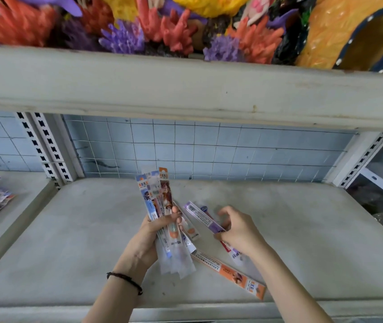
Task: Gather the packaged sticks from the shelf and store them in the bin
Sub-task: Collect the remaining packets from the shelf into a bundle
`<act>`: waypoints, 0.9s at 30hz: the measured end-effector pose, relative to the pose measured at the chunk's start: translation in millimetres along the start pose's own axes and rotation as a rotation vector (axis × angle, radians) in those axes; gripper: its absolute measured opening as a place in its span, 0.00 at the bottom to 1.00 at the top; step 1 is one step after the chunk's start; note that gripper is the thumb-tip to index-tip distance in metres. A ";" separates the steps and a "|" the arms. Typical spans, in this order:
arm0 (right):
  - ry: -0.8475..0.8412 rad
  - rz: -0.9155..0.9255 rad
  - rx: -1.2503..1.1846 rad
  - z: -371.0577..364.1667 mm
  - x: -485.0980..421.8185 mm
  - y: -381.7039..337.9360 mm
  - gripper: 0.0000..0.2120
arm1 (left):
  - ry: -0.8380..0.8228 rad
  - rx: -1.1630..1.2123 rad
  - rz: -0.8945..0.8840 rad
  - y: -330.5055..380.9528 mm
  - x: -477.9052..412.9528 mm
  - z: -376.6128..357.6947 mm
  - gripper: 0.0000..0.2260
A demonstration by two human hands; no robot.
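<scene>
Gathering step: left hand (155,231) grips the collected bundle (160,201); right hand (238,228) pinches a purple pack (203,216). Next: add it, then lift the orange pack (230,272) below the right hand.

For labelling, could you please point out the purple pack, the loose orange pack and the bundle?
purple pack (203,217): head view, its middle.
orange pack (229,272): head view, mid-length, lying on the shelf.
bundle (160,194): head view, upper part above the left hand (155,231).
</scene>
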State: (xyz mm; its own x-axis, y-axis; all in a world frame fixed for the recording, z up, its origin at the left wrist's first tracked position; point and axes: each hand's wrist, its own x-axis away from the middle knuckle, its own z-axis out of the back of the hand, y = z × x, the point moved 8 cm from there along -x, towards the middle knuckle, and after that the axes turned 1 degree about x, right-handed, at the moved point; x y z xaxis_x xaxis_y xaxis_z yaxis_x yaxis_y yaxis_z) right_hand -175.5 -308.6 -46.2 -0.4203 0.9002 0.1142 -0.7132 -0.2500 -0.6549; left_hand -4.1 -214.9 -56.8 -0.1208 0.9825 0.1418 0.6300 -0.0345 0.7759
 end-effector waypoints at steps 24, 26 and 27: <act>-0.323 -0.070 -1.007 -21.5 35.1 -47.0 0.15 | 0.176 -0.100 -0.268 10.2 -2.1 -7.2 0.25; -0.328 -0.042 -0.956 -29.6 37.0 -51.7 0.12 | 0.227 -0.110 -0.290 12.9 -1.9 -6.4 0.27; -0.332 -0.032 -0.925 -31.5 38.1 -53.2 0.12 | 0.252 -0.113 -0.292 13.6 -2.0 -4.8 0.26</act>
State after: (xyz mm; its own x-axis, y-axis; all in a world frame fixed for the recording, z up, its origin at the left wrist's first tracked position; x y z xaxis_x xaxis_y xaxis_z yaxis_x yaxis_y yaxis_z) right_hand -135.9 -249.8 -30.6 -0.6458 0.7201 0.2537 -0.0664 0.2781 -0.9583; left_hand 1.1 -218.2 -43.6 -0.4752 0.8789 0.0409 0.4550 0.2057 0.8664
